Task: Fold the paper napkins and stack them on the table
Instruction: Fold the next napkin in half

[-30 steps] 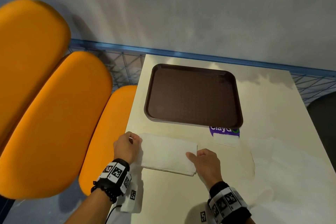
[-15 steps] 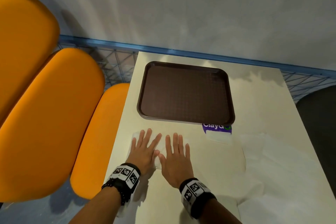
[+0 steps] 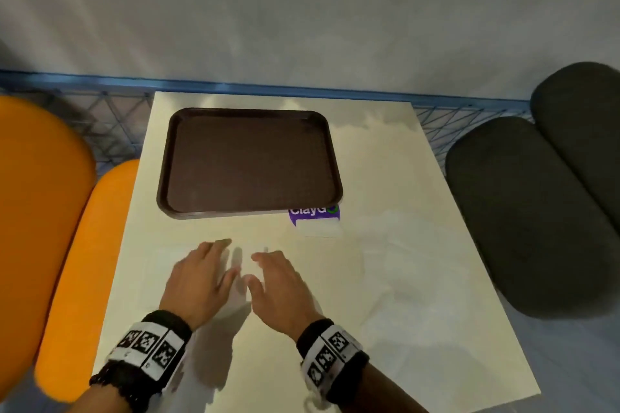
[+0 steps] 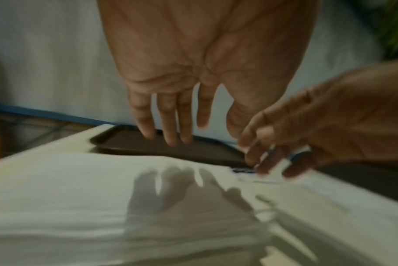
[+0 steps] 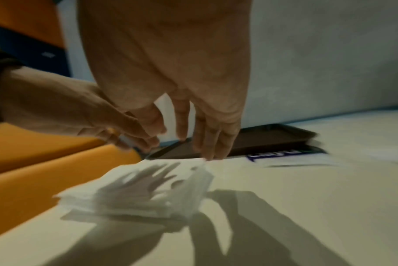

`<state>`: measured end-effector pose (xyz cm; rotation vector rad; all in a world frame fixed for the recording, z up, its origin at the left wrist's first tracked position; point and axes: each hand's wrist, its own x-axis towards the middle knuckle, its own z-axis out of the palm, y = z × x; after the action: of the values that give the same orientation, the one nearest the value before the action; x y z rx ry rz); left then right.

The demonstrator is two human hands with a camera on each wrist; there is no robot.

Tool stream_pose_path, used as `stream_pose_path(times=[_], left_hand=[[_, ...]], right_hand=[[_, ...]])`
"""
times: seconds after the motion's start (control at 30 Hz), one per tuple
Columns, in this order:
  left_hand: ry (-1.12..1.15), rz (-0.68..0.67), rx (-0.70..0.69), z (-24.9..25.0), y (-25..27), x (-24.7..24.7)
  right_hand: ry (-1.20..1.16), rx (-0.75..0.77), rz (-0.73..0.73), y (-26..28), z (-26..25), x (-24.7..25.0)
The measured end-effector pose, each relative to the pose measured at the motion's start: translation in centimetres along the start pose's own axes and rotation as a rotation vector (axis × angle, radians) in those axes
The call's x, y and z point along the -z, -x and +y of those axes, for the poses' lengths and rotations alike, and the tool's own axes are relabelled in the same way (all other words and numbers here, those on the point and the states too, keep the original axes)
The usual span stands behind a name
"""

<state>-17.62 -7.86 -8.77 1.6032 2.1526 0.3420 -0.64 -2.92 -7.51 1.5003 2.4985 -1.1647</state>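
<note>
Napkins (image 5: 134,190) sit folded in a loose stack at the worktop's (image 3: 385,362) near-left, just under both hands. Left hand (image 3: 198,278) and right hand (image 3: 278,285) hover above them, fingers straight, gripping nothing. Risk: a brushing finger could fan the uneven layers, or nudge them off the edge.

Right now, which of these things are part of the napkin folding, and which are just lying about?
Part of the job:
folded napkin stack
loose napkins
left hand
right hand
table

Just lying about:
brown tray
purple-printed packet
orange seats
dark seats
</note>
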Motion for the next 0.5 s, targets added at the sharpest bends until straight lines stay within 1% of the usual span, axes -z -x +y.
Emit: stream_pose_path(times=[0.07,0.17,0.23,0.3,0.4,0.5], left_hand=[[0.096,-0.141,-0.065,4.3,0.8,-0.5],[0.155,-0.297,-0.138,10.3,1.3,-3.4],[0.214,-0.375,-0.148,13.8,1.3,-6.3],[0.255,-0.447,-0.124,16.7,1.0,-9.7],[0.2,-0.494,-0.082,20.5,0.5,-13.4],[0.149,-0.533,-0.027,23.0,0.1,-15.5]], right_hand=[[-0.079,-0.057,0.051,2.9,3.9,1.5],[-0.021,-0.242,0.126,7.6,10.5,4.3],[0.07,-0.376,0.147,10.8,14.8,5.8],[0.103,-0.468,0.195,13.8,18.3,6.9],[0.071,-0.535,0.228,16.7,21.6,7.6],[0.032,-0.502,0.171,17.8,23.8,7.5]])
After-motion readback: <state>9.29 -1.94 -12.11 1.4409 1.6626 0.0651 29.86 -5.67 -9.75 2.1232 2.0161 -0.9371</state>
